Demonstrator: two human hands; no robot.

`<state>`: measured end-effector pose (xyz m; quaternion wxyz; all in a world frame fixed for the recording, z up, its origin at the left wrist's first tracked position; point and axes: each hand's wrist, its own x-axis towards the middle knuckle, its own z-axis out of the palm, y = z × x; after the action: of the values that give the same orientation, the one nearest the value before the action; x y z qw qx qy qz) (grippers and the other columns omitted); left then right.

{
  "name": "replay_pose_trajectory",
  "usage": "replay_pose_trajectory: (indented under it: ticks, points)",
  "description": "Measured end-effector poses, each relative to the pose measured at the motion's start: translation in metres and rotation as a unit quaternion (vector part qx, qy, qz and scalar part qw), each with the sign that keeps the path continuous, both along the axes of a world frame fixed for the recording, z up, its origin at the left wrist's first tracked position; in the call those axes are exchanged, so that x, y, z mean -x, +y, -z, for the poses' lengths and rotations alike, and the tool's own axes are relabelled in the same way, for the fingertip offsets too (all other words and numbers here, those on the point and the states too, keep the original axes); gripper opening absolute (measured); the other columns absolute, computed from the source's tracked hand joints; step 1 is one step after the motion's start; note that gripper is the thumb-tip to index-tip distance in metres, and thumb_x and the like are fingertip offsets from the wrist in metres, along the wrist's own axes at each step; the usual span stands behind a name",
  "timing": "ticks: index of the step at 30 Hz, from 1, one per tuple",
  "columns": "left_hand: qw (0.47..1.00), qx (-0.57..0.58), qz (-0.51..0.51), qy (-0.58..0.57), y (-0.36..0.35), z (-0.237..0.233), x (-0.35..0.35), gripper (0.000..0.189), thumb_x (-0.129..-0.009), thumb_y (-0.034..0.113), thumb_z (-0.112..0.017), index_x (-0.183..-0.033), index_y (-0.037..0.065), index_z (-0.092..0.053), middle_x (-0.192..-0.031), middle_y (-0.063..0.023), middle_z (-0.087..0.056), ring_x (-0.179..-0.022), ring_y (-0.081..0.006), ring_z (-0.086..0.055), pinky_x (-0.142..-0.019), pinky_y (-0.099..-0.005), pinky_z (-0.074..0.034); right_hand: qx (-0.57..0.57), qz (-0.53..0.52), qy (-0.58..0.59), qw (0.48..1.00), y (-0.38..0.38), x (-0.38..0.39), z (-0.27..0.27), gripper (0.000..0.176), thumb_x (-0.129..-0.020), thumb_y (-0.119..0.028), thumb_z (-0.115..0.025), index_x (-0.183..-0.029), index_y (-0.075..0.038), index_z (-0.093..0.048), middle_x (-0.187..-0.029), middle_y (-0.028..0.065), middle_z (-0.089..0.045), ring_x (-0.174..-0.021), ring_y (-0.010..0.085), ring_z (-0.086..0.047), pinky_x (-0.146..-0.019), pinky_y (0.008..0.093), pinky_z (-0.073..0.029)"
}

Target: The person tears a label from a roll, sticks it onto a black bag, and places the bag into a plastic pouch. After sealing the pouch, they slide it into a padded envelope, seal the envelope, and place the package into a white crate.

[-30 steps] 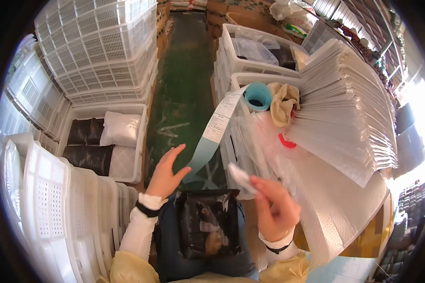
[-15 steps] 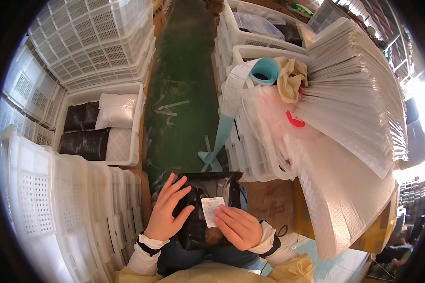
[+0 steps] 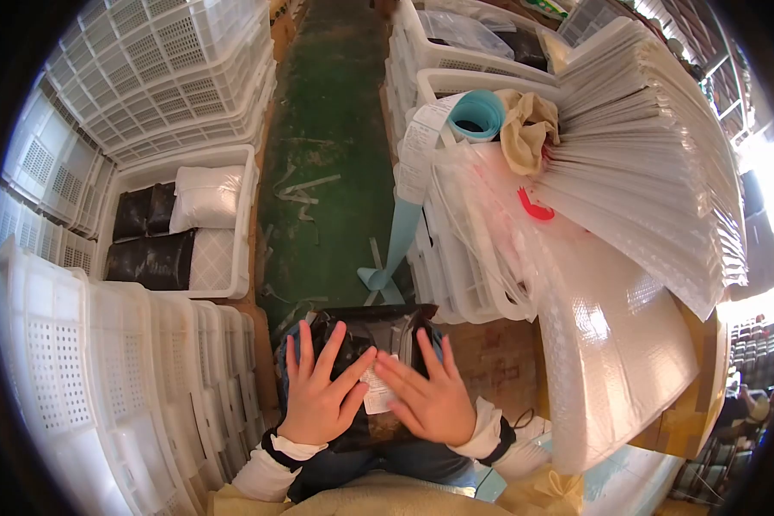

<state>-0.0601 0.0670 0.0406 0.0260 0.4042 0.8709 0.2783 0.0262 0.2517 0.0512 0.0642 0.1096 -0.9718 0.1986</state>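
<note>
A black plastic mailing bag [image 3: 365, 324] lies across my lap, glossy and somewhat wrinkled. On its middle sits a white printed label [image 3: 377, 397], partly covered by my fingers. My left hand [image 3: 320, 391] rests on the bag with fingers spread, its index fingertip at the label's upper left. My right hand [image 3: 434, 396] lies over the label's right side, fingers spread and flat. The fingertips of both hands nearly meet over the label. The label's print is too small to read.
A label roll [image 3: 476, 116] with a trailing blue-backed strip [image 3: 402, 236] sits on crates at right, beside fanned bubble mailers [image 3: 636, 163]. White crates [image 3: 138, 370] line the left. One crate [image 3: 243, 219] holds black and white parcels [image 3: 149, 261]. Paper scraps [image 3: 305, 189] lie on the green floor.
My right hand has gone from having its fingers together at the label's edge to spread flat over it. My left hand has shifted right, its index finger reaching the label.
</note>
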Motion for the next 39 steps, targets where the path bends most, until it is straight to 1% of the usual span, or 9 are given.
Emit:
replay_pose_trajectory:
  ticks: [9, 11, 13, 14, 18, 24, 31, 37, 39]
  points:
    - [0.997, 0.062, -0.001, 0.046, 0.002, -0.001, 0.001, 0.046, -0.086, 0.022, -0.053, -0.132, 0.015, -0.05, -0.146, -0.013, -0.028, -0.135, -0.0467, -0.014, -0.104, -0.0665, -0.006, 0.031, -0.08, -0.047, 0.995, -0.006, -0.033, 0.003, 0.05, -0.085, -0.03, -0.057, -0.133, -0.018, -0.048, -0.142, -0.0028, -0.039, -0.133, 0.0426, -0.026, -0.103, 0.0637, -0.019]
    - [0.988, 0.11, 0.04, 0.101, 0.006, -0.009, 0.004, 0.046, -0.086, 0.025, -0.054, -0.132, 0.017, -0.05, -0.146, -0.0075, -0.031, -0.135, -0.0426, -0.018, -0.102, -0.0686, -0.007, 0.046, -0.101, -0.022, 0.994, 0.007, -0.036, 0.005, 0.045, -0.086, -0.028, -0.057, -0.129, -0.016, -0.052, -0.139, -0.0024, -0.043, -0.133, 0.0382, -0.03, -0.105, 0.06, -0.019]
    - [0.989, 0.099, 0.052, 0.092, 0.011, -0.012, 0.0, 0.053, -0.083, 0.029, -0.057, -0.132, 0.01, -0.048, -0.144, -0.0063, -0.034, -0.134, -0.0376, -0.022, -0.101, -0.0694, -0.009, 0.068, -0.124, -0.005, 0.99, 0.024, -0.033, 0.004, 0.041, -0.085, -0.026, -0.058, -0.125, -0.014, -0.056, -0.137, -0.0018, -0.046, -0.132, 0.0355, -0.032, -0.106, 0.0572, -0.02]
    - [0.989, 0.106, 0.069, 0.072, 0.015, -0.016, -0.004, 0.056, -0.082, 0.031, -0.057, -0.132, 0.007, -0.047, -0.144, -0.0078, -0.035, -0.135, -0.0383, -0.022, -0.101, -0.0695, -0.009, 0.085, -0.119, 0.028, 0.989, 0.031, -0.031, 0.0, 0.033, -0.083, -0.02, -0.06, -0.112, -0.006, -0.062, -0.127, 0.0061, -0.055, -0.123, 0.0326, -0.046, -0.104, 0.0495, -0.032]
    - [0.99, 0.095, 0.094, 0.045, 0.026, -0.02, -0.024, 0.067, -0.08, 0.035, -0.059, -0.132, -0.004, -0.041, -0.142, -0.0167, -0.035, -0.134, -0.0356, -0.027, -0.105, -0.0638, -0.013, 0.125, -0.049, 0.09, 0.987, 0.052, -0.029, -0.002, 0.024, -0.077, -0.008, -0.064, -0.098, 0.004, -0.065, -0.107, 0.0176, -0.064, -0.097, 0.0318, -0.063, -0.084, 0.038, -0.051]
    - [0.985, 0.094, 0.146, -0.005, 0.01, -0.02, -0.053, 0.068, -0.079, 0.033, -0.062, -0.132, -0.004, -0.041, -0.141, -0.0181, -0.036, -0.132, -0.0325, -0.032, -0.106, -0.0499, -0.025, 0.179, 0.05, 0.084, 0.979, 0.062, -0.036, -0.003, 0.022, -0.079, -0.004, -0.063, -0.099, 0.004, -0.064, -0.106, 0.0172, -0.064, -0.096, 0.0314, -0.064, -0.082, 0.0361, -0.051]
    - [0.989, 0.08, 0.127, 0.009, 0.016, -0.027, -0.02, 0.067, -0.08, 0.034, -0.062, -0.132, -0.001, -0.041, -0.14, -0.0141, -0.039, -0.132, -0.0293, -0.034, -0.106, -0.0495, -0.023, 0.274, 0.202, -0.113, 0.933, 0.078, -0.073, -0.009, 0.024, -0.089, -0.009, -0.058, -0.11, 0.002, -0.062, -0.107, 0.0143, -0.065, -0.098, 0.0237, -0.063, -0.086, 0.0294, -0.048]
    - [0.986, 0.087, 0.135, 0.043, 0.033, -0.027, -0.022, 0.066, -0.083, 0.033, -0.059, -0.133, -0.006, -0.038, -0.142, -0.0196, -0.033, -0.132, -0.0347, -0.03, -0.107, -0.0502, -0.022, 0.515, 0.269, -0.079, 0.81, 0.079, -0.07, -0.056, 0.022, -0.092, -0.011, -0.054, -0.11, 0.001, -0.06, -0.104, 0.0085, -0.065, -0.096, 0.0166, -0.061, -0.085, 0.0284, -0.048]
    - [0.984, 0.086, 0.152, 0.029, 0.027, -0.025, -0.032, 0.067, -0.083, 0.033, -0.059, -0.133, -0.006, -0.038, -0.142, -0.0203, -0.033, -0.132, -0.0358, -0.03, -0.107, -0.0504, -0.022, 0.393, 0.301, -0.013, 0.869, 0.091, -0.059, -0.06, 0.019, -0.091, -0.011, -0.056, -0.106, 0.0, -0.061, -0.101, 0.0084, -0.065, -0.091, 0.0157, -0.061, -0.082, 0.0286, -0.048]
